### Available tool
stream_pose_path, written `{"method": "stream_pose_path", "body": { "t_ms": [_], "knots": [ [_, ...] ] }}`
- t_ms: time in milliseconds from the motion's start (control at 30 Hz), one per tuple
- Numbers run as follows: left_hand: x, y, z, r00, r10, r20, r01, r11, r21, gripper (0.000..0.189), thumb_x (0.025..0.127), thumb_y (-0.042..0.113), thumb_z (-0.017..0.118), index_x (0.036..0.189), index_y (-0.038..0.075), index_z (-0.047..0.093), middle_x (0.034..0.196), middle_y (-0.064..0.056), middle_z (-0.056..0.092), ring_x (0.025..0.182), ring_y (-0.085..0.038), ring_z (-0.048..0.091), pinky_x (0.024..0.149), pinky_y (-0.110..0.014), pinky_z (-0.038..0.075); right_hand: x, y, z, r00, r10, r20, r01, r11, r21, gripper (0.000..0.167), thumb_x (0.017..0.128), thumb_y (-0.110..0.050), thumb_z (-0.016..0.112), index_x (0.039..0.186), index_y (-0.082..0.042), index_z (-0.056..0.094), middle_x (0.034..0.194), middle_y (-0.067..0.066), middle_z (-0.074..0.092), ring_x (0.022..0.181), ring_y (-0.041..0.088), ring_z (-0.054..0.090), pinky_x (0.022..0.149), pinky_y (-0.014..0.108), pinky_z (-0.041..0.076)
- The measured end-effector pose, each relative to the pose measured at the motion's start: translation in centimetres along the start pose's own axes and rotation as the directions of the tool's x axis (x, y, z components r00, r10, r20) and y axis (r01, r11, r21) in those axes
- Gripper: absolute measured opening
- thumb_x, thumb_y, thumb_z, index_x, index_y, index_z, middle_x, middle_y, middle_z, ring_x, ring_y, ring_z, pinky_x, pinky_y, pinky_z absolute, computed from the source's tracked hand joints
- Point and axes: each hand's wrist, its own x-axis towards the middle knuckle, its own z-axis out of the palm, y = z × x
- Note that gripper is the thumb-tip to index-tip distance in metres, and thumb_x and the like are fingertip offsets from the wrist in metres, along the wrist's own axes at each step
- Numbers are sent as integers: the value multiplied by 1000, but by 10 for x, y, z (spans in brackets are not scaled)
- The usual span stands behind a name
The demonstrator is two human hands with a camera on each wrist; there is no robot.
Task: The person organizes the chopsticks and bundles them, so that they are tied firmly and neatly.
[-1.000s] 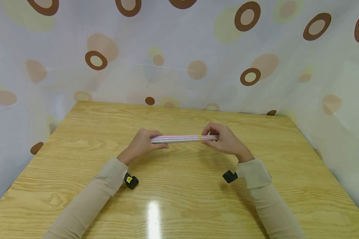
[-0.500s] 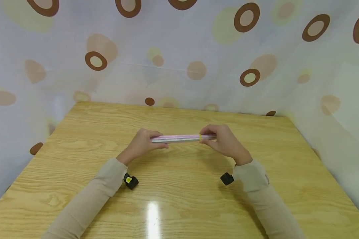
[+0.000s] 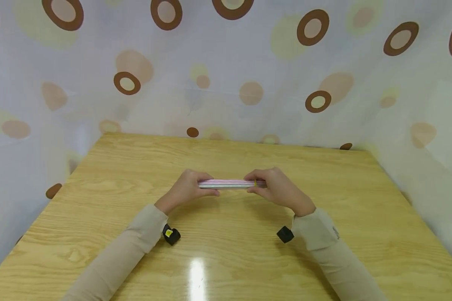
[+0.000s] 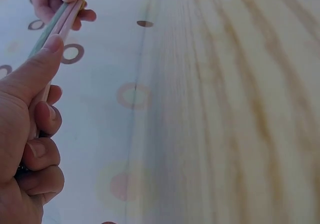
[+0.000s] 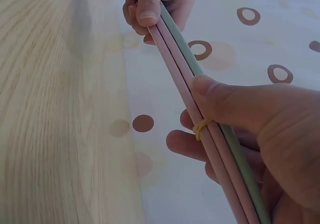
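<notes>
A bundle of slim pink and green sticks (image 3: 227, 184) is held level above the table, between both hands. Round it, towards its right end, goes a yellow rubber band (image 5: 201, 128). My left hand (image 3: 186, 187) grips the left end, thumb on the near side and fingers curled behind, as the left wrist view (image 4: 30, 119) also shows. With thumb and fingers my right hand (image 3: 280, 190) holds the bundle near its right end. Its thumb tip lies on the sticks just past the band, on the side towards my left hand. The palms hide both stick ends in the head view.
A wood-grain table (image 3: 226, 238) lies under the hands, with a bright light reflection near its front. Behind it and at both sides hangs a pale cloth (image 3: 218, 50) printed with brown rings and beige spots. Black wrist cameras (image 3: 285, 234) sit beneath the cuffs.
My right hand has slid left along the bundle, so its fingertips now reach past the rubber band. The left hand keeps its grip. The head view has shifted slightly.
</notes>
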Motion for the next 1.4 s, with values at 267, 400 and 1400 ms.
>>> {"method": "stream_pose_path", "body": {
  "t_ms": [267,400,1400],
  "knots": [
    [-8,-8,-2,998,-57,5,57,998,-17,25,75,29,83,90,11,75,80,1,72,62,-7,52,57,-21,42,-7,7,0,998,46,44,-47,998,29,31,87,-8,70,116,3,65,109,15,69,96,25,69,80,32,55],
    [-9,-12,0,996,-92,18,93,995,-46,26,75,29,82,91,10,75,81,0,72,63,-8,53,58,-21,43,-9,10,-2,999,42,35,-43,999,24,27,89,-7,68,114,3,65,107,16,70,93,25,70,79,31,55],
    [1,8,3,999,-6,32,6,1000,-5,26,75,26,83,90,6,75,79,-2,72,60,-5,53,56,-20,43,3,2,15,999,-16,43,14,999,31,30,89,-14,69,116,-2,67,91,7,72,52,0,46,52,20,43]
  ]
}}
